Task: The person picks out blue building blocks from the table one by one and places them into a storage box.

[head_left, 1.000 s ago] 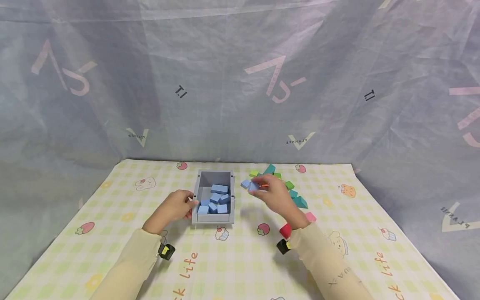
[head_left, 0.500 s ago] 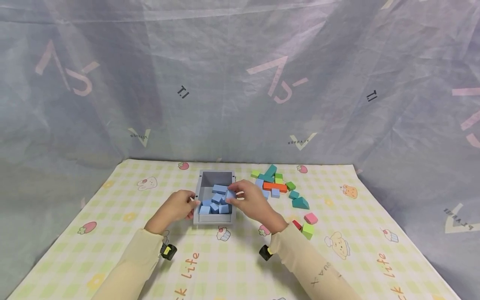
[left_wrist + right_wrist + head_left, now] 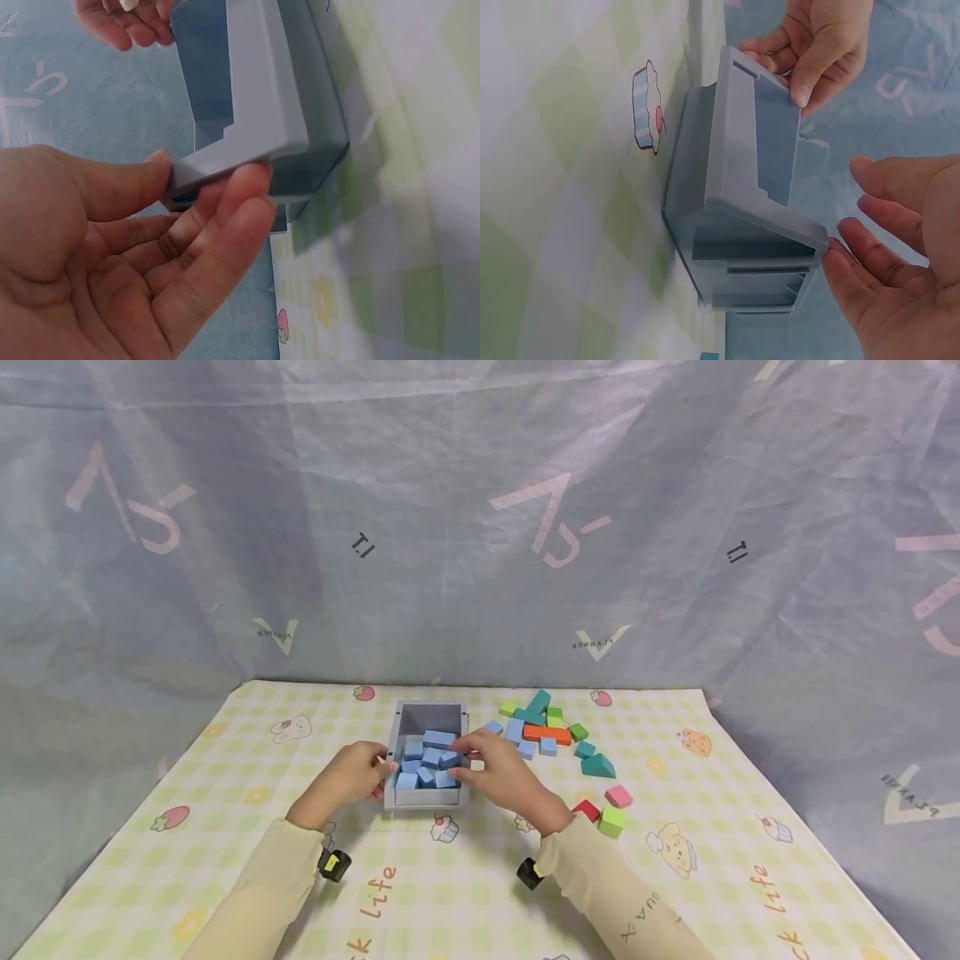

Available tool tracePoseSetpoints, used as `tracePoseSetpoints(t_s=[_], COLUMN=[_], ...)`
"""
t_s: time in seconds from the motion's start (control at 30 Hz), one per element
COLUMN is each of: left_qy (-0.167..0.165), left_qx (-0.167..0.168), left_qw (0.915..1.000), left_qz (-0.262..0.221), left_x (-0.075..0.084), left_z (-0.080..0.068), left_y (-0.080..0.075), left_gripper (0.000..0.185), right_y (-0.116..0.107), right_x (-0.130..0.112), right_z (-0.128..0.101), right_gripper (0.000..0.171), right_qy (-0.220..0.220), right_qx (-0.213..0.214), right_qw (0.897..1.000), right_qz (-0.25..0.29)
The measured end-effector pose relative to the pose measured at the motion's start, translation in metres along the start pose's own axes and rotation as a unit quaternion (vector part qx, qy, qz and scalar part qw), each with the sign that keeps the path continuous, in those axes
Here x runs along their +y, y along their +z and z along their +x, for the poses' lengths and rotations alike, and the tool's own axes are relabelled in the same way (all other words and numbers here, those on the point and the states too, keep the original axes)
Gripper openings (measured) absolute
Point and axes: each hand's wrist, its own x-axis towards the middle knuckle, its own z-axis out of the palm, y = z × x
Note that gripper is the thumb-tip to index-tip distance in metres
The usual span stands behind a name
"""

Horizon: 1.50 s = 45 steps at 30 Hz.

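Note:
A grey plastic box [image 3: 427,797] stands on the table with several light blue blocks [image 3: 438,739] inside. My left hand [image 3: 358,774] grips its left rim, thumb on top and fingers beneath, as the left wrist view shows. Over the right rim is my right hand [image 3: 501,768], thumb and fingers apart. In the right wrist view no block appears between the right hand's fingers [image 3: 889,255], and one finger touches or nearly touches the rim. The box's contents are hidden from both wrist cameras.
Right of the box lie loose blocks: light blue, teal, green and an orange bar [image 3: 547,734]. Nearer the front are a pink block [image 3: 618,796], a lime block [image 3: 611,822] and a red block [image 3: 587,811], partly hidden by the right wrist. A grey curtain [image 3: 480,568] hangs behind.
My right hand has carried a light blue block leftward from the loose pile and let it go in the box. The left hand keeps its grip on the rim.

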Motion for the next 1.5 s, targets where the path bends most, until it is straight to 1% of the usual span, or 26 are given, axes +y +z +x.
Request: tracePoseSetpoints(t_s=[0.17,0.4,0.6,0.77,0.93,1.1,1.17,1.27,1.33,1.4,1.5], left_qy=[0.005,-0.001,0.002,0.0,-0.002,-0.001,-0.002,-0.002,-0.001,0.0,0.0], left_qx=[-0.002,-0.007,-0.004,-0.006,-0.009,-0.005,-0.005,-0.007,-0.006,-0.005,-0.005], left_qw=[1.0,1.0,0.9999,1.0,0.9999,0.9999,0.9999,0.9999,0.9999,1.0,1.0], left_qz=[0.004,0.002,0.01,0.006,0.009,0.009,0.009,0.009,0.008,0.006,0.004], left_x=[-0.001,0.001,0.001,0.001,0.0,0.0,0.0,0.0,0.0,0.0,0.001], left_z=[0.0,-0.002,-0.002,-0.001,-0.001,-0.001,-0.001,-0.001,-0.001,-0.001,-0.001], left_y=[0.001,-0.002,-0.002,-0.002,-0.002,-0.002,-0.003,-0.002,-0.002,-0.003,-0.003], left_gripper=[0.04,0.041,0.04,0.039,0.041,0.042,0.041,0.04,0.04,0.04,0.04], right_y=[0.0,-0.002,-0.008,-0.019,-0.037,-0.06,-0.069,-0.08,-0.086,-0.09,-0.092], right_x=[0.0,-0.001,-0.001,0.005,0.015,0.028,0.035,0.047,0.057,0.067,0.082], right_z=[-0.001,0.001,0.002,0.002,0.003,0.005,0.005,0.005,0.005,0.005,0.005], right_gripper=[0.031,0.03,0.03,0.033,0.033,0.034,0.035,0.035,0.034,0.034,0.034], right_qy=[0.0,-0.001,-0.001,-0.01,0.012,0.016,0.025,0.052,0.082,0.112,0.154], right_qx=[-0.002,-0.009,-0.01,0.011,0.046,0.071,0.077,0.083,0.089,0.091,0.084], right_qw=[1.0,1.0,1.0,1.0,0.999,0.996,0.996,0.994,0.992,0.988,0.983], right_qz=[0.002,0.003,0.017,0.01,-0.022,-0.047,-0.043,-0.038,-0.035,-0.047,-0.062])
